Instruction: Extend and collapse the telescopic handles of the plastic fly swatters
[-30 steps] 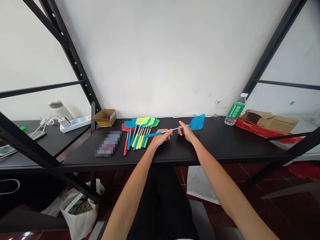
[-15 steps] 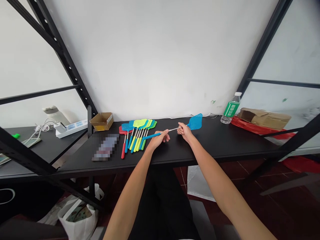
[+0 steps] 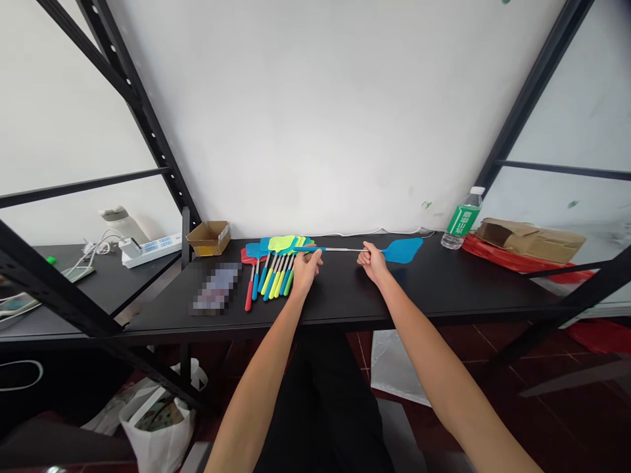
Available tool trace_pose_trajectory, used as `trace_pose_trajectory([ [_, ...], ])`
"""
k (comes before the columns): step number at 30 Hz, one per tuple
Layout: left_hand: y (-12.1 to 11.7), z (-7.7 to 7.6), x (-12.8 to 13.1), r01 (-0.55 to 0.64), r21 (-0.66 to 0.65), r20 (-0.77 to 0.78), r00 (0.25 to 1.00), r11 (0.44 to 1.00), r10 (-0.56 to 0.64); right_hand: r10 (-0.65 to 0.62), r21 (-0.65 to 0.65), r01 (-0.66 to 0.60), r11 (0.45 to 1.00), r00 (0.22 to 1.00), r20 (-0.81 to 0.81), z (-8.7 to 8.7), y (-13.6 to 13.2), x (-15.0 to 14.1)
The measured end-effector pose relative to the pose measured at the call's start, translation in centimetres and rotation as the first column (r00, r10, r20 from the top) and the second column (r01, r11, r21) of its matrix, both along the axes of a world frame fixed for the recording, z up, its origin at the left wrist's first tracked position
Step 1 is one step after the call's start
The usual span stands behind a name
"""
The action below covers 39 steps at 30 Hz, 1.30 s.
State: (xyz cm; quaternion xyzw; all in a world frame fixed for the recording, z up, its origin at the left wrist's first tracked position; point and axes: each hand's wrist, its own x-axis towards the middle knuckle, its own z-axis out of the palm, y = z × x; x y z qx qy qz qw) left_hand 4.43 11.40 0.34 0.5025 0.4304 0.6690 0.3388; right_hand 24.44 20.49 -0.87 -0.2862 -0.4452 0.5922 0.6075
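Note:
Between my two hands a blue fly swatter (image 3: 403, 250) is held level above the black table, its mesh head to the right and its blue handle to the left. My left hand (image 3: 307, 268) is closed on the handle near where the metal rod begins. My right hand (image 3: 373, 260) grips the thin rod just short of the head. Left of my left hand, a fanned row of several fly swatters (image 3: 277, 274) in red, blue, yellow and green lies on the table, handles toward me. The blue handle overlaps some of their heads in view.
A small open cardboard box (image 3: 208, 240) and a blurred flat item (image 3: 217, 288) are at the left. Farther left is a white power strip (image 3: 152, 251). On the right stand a water bottle (image 3: 462, 219) and a torn cardboard box (image 3: 532, 240) on red plastic. Black shelf posts flank the table.
The held swatter has turned from slanted to level, and its metal rod shows longer between my hands. My hands are farther apart. The whole view has shifted slightly.

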Motion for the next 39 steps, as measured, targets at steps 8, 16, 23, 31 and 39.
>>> trace_pose_trajectory([
  [8, -1.3, 0.2, 0.2, -0.391, 0.236, -0.291, 0.845, 0.890, 0.448, -0.056, -0.032, 0.055, 0.998, 0.997, -0.049, 0.1, 0.0, 0.0],
  [16, -1.3, -0.7, -0.8, -0.265, 0.340, -0.652, 0.626, 0.902, 0.429, -0.310, 0.089, 0.308, 0.947, 0.951, 0.011, -1.0, 0.9, -0.1],
  [23, -3.3, -0.7, -3.4, -0.062, 0.254, -0.697, 0.681, 0.965, 0.227, -0.293, 0.123, 0.281, 0.952, 0.952, 0.091, -2.2, 1.1, -0.4],
  [31, -4.0, -0.6, -2.9, -0.028, 0.241, -0.764, 0.612, 0.970, 0.207, -0.347, 0.132, 0.334, 0.933, 0.933, 0.092, -1.8, -0.2, -0.4],
  [39, -5.1, -0.2, -2.6, -0.072, 0.145, -0.930, 0.330, 0.987, 0.161, -0.303, 0.164, 0.270, 0.949, 0.926, 0.225, -1.4, -1.2, -0.5],
])
